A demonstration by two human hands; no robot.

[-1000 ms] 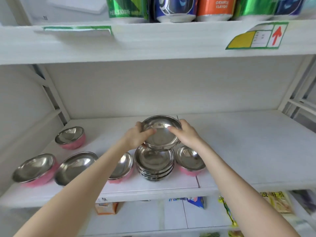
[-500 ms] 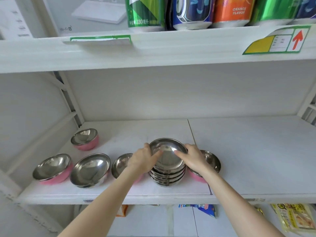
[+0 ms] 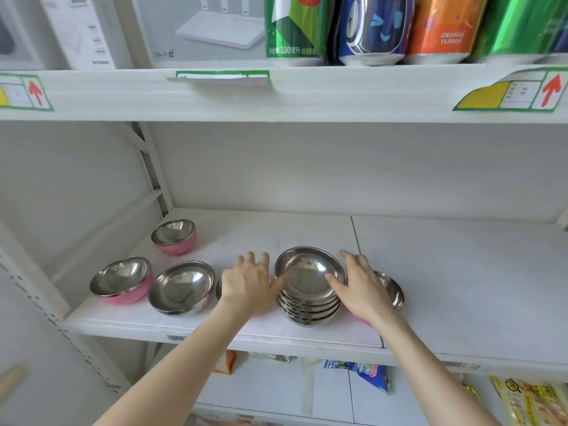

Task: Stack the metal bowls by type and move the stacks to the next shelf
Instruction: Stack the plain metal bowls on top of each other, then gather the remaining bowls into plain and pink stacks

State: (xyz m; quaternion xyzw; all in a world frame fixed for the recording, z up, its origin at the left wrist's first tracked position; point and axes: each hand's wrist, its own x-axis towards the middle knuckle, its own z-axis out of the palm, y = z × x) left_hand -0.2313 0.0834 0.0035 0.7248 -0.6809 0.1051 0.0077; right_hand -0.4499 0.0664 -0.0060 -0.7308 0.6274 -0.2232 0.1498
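Flanking the stack of plain metal bowls (image 3: 308, 290) on the shelf (image 3: 461, 287), left hand (image 3: 247, 282) at 9 o'clock, right hand (image 3: 361, 287) at 3 o'clock; both grips released, fingers spread, thumbs touching the top bowl's rim; pink-bottomed bowls (image 3: 121, 281) lie at 9 o'clock

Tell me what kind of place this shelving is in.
Probably a small shop, or a mock-up of one: white retail shelving with price labels on the shelf edge, drink cans and a boxed Wi-Fi router above, snack packets below.

Stack of steel bowls (image 3: 308, 298) on shelf (image 3: 445, 290); left hand (image 3: 247, 284) and right hand (image 3: 359, 287) flank it, fingers spread, thumbs touching top bowl's rim.
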